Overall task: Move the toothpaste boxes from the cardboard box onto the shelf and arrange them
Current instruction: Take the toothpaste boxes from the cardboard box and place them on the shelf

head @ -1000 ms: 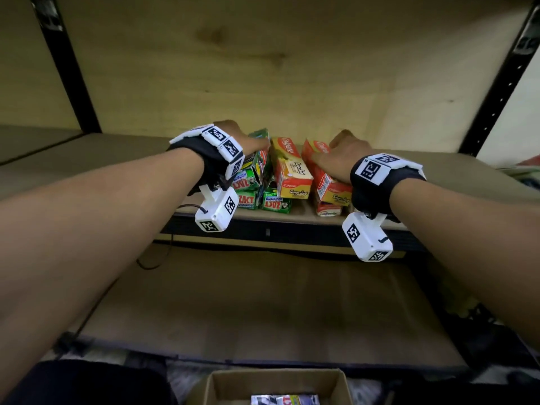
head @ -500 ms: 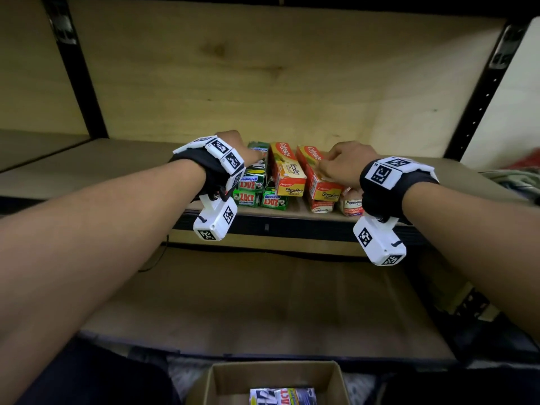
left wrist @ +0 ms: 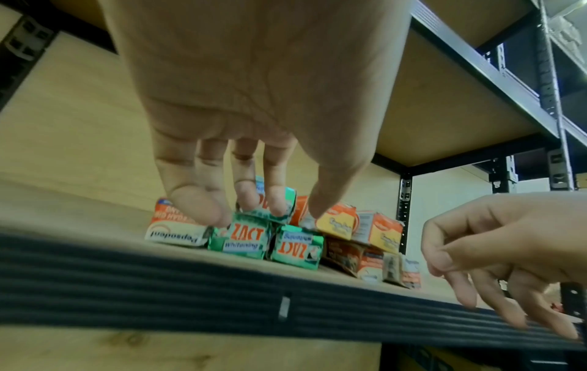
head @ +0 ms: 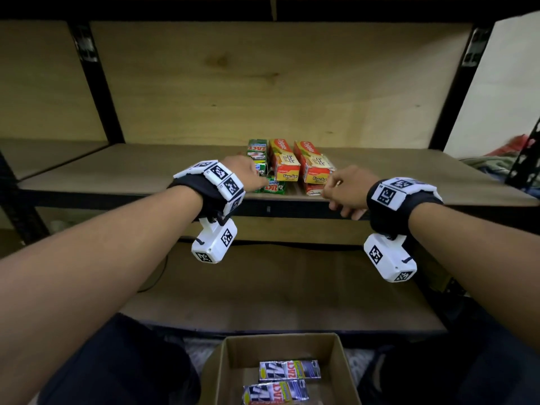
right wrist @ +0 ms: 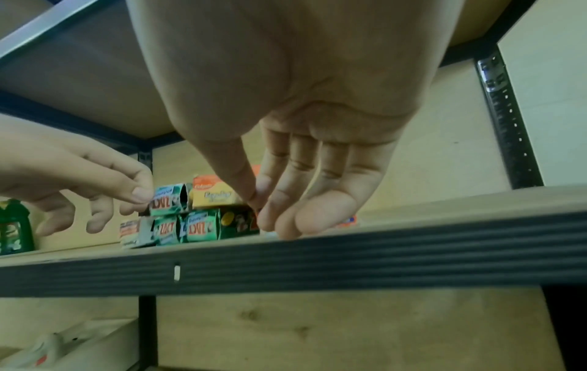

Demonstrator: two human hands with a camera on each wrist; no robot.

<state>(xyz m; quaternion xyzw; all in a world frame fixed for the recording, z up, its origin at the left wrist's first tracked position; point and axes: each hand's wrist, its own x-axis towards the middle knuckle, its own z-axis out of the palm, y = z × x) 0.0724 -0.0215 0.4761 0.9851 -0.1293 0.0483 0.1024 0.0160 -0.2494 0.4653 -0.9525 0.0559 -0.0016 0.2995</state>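
Observation:
Several toothpaste boxes stand stacked on the wooden shelf (head: pixel 146 168): green Zact boxes (head: pixel 274 187), orange-yellow Colgate boxes (head: pixel 285 165) and a Pepsodent box (head: pixel 314 190) beneath. My left hand (head: pixel 248 174) hovers at the green boxes (left wrist: pixel 251 237) with relaxed fingers and holds nothing; whether it touches them I cannot tell. My right hand (head: pixel 342 194) hangs at the shelf's front rail (right wrist: pixel 349 256) with loosely curled fingers (right wrist: pixel 286 221), also empty. Below, the cardboard box (head: pixel 230 366) holds two silver Zact boxes (head: pixel 289 370).
Black steel uprights (head: pixel 99 83) frame the bay. A lower shelf board (head: pixel 277 287) lies under the hands. Crumpled cloth (head: pixel 496 163) sits at the shelf's far right. A green bottle (right wrist: pixel 14 226) stands to the left of the stack.
Both hands have let go of the stacked boxes and drawn back to the shelf's front edge. The head view has pulled back, and more of the cardboard box shows.

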